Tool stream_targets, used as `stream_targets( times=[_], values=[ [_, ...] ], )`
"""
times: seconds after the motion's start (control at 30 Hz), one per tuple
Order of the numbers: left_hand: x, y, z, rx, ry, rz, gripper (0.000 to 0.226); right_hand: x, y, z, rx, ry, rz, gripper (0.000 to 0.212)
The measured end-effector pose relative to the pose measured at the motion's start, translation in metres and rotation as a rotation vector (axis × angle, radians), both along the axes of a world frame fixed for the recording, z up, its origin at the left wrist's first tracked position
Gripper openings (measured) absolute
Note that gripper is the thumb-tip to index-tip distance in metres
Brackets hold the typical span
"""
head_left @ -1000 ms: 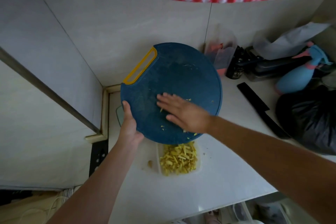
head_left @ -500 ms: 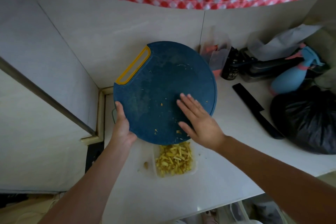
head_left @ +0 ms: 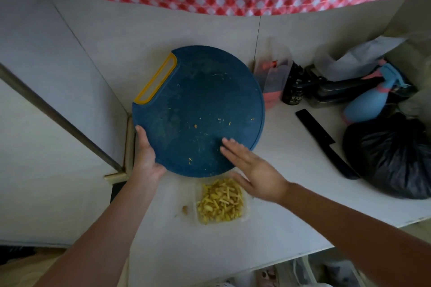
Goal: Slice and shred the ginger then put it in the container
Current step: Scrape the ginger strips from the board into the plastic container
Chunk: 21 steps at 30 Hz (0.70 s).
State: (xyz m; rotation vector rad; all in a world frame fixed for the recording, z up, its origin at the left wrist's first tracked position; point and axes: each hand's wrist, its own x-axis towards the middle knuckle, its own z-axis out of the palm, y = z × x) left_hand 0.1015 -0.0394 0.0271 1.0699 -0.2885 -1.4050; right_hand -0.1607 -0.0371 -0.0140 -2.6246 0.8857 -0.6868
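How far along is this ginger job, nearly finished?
Nearly. Done: shredded ginger lies in the clear container. In hand: the left hand holds the blue cutting board above it, and the right hand lays flat fingers on its lower part. Left: a few yellow scraps on the board and one piece on the counter beside the container.
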Motion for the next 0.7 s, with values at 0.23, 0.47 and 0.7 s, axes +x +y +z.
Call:
stream_targets(
  times=[0.23,0.47,0.7],
  values=[
    [-0.007,0.007,0.002,-0.083,0.015,-0.134,0.073,0.044,-0.050,0.056,-0.143,0.215,0.042,0.066],
    [-0.005,0.008,0.010,-0.137,-0.016,-0.089,0.070,0.006,0.007,-0.001,-0.077,0.372,0.494,0.050],
    [-0.003,0.012,0.013,-0.143,-0.038,-0.099,0.074,0.036,-0.012,0.038,-0.104,0.184,0.268,0.057]
  ],
)
